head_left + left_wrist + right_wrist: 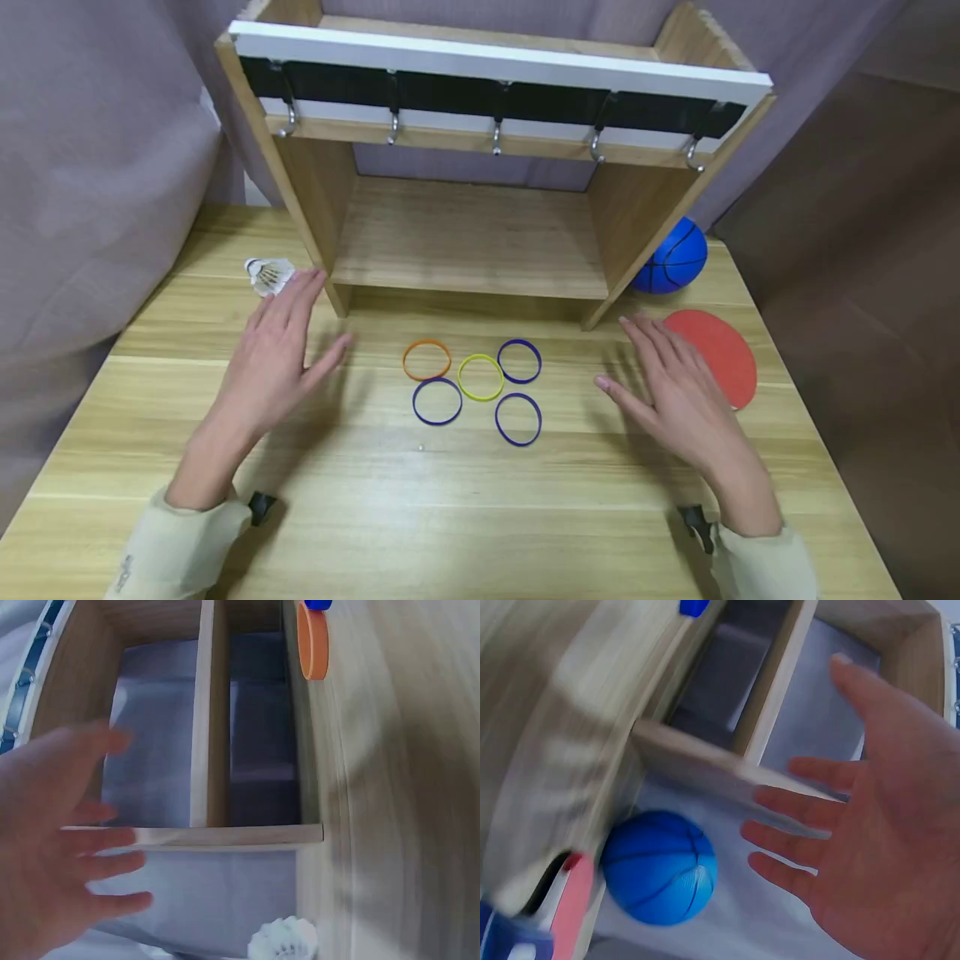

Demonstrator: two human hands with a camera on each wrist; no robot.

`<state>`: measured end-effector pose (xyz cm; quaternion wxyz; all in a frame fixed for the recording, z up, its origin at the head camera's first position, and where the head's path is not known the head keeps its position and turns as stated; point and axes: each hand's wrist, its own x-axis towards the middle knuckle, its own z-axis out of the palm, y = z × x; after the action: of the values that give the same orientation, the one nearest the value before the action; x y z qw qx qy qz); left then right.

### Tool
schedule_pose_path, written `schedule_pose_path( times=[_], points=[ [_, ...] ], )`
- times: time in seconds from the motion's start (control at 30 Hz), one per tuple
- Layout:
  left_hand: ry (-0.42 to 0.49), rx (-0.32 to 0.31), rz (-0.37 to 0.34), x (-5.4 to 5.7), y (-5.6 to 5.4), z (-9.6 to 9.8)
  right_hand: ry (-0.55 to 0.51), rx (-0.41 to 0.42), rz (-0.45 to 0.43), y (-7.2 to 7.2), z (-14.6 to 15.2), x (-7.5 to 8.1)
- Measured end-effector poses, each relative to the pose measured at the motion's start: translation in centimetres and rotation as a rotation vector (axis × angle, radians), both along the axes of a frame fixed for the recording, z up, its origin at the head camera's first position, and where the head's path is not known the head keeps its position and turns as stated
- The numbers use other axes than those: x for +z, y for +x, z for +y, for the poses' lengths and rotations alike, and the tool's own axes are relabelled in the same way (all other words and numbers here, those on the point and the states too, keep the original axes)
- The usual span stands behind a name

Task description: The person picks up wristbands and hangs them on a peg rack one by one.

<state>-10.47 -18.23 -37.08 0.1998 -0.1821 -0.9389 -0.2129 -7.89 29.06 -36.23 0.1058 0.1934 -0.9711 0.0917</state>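
Observation:
My left hand (pixel 273 358) hovers over the left of the table, fingers extended and thumb apart, near a white shuttlecock (pixel 270 274). On the right, my right hand (pixel 678 396) is held above the table with its fingers spread, partly covering a red table tennis paddle (pixel 716 354). Neither hand holds anything. Between them lie several thin rings: an orange ring (pixel 405 369), a yellow ring (pixel 481 399), and dark blue rings, among them an upper right one (pixel 520 381), a lower left one (pixel 437 423) and a lower right one (pixel 519 444).
A wooden rack (pixel 468 233) stands at the back, with a row of metal hooks (pixel 497 137) along its white and black front strip. Beside its right panel sits a blue ball (pixel 675 257) with black lines. Grey curtain (pixel 97 167) hangs at the left and behind.

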Motion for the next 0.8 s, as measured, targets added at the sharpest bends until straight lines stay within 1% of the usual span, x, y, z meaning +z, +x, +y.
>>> schedule_pose_path(
  times=[0.07,0.13,0.2,0.23,0.27,0.33,0.43,0.5,0.57,0.67,0.73,0.8],
  points=[
    [0.189,0.036,0.091,0.2,-1.0,0.2,-0.015,0.008,-0.002,-0.5,-0.7,0.1],
    [0.384,0.086,0.158,0.5,-2.1,0.5,-0.021,0.021,-0.006,-1.0,-1.6,0.0],
    [0.569,0.133,0.189,0.9,-3.1,0.9,-0.027,0.038,-0.015,-1.6,-2.6,-0.1],
    [0.646,0.151,0.197,1.1,-3.5,1.1,-0.033,0.049,-0.021,-1.9,-3.1,-0.3],
    [0.713,0.165,0.200,1.4,-3.9,1.3,-0.039,0.061,-0.026,-2.2,-3.6,-0.4],
    [0.817,0.177,0.197,2.1,-4.4,1.9,-0.058,0.085,-0.039,-2.8,-4.5,-0.7],
    [0.905,0.175,0.193,3.0,-4.8,2.7,-0.074,0.107,-0.053,-3.4,-5.6,-1.0],
    [0.935,0.173,0.197,3.1,-5.1,3.0,-0.080,0.113,-0.064,-3.7,-6.1,-1.2],
    [0.953,0.181,0.203,2.6,-5.7,2.9,-0.070,0.110,-0.072,-3.9,-6.5,-1.5],
    [0.966,0.190,0.215,1.6,-6.5,2.5,-0.055,0.099,-0.094,-4.2,-6.8,-1.7],
    [0.968,0.195,0.222,1.0,-6.9,2.3,-0.051,0.092,-0.108,-4.3,-6.9,-2.0],
    [0.970,0.193,0.232,0.8,-7.1,2.1,-0.051,0.086,-0.118,-4.4,-7.0,-2.1]
  ],
)
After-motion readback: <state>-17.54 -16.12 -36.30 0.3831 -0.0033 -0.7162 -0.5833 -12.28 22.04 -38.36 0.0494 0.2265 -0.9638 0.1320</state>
